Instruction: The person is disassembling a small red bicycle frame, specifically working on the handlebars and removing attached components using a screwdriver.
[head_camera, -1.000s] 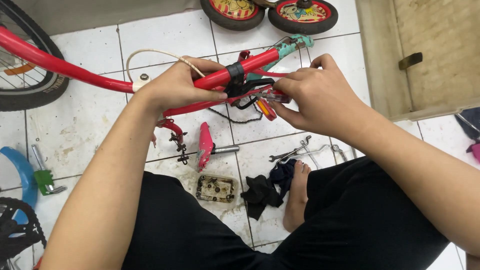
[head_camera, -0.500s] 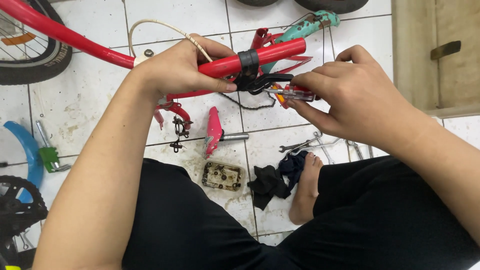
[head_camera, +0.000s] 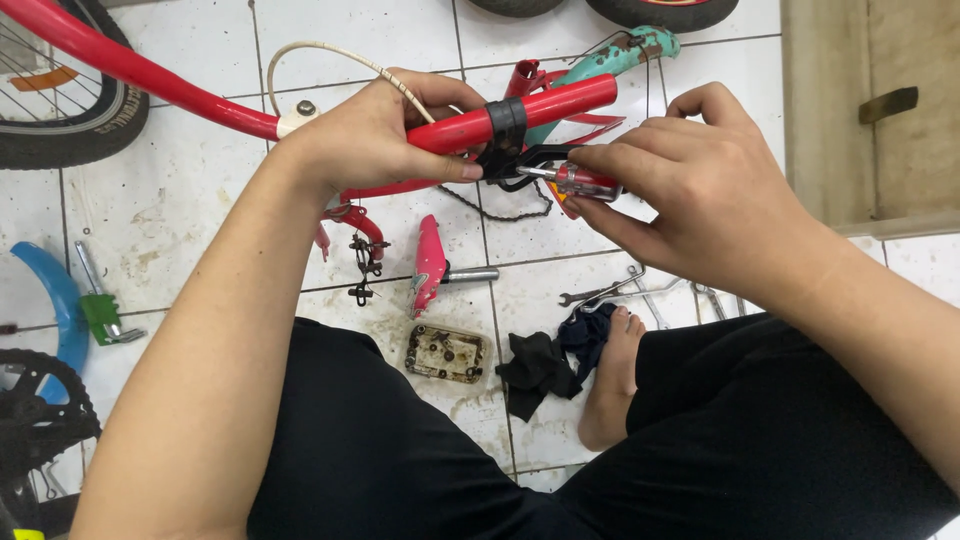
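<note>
- Our left hand is wrapped around the red bike frame tube, thumb pressed just beside the black clamp on it.
- Our right hand pinches a red-handled screwdriver between fingers and thumb, tip at the clamp's underside.
- The tube runs across the top of view, above the white tiled floor.
- Below on the floor: pink pedal, small tray of dirty parts, black rag, wrenches.
- Blue fender lies at left.

Both hands, left and right, are curled in grips.
</note>
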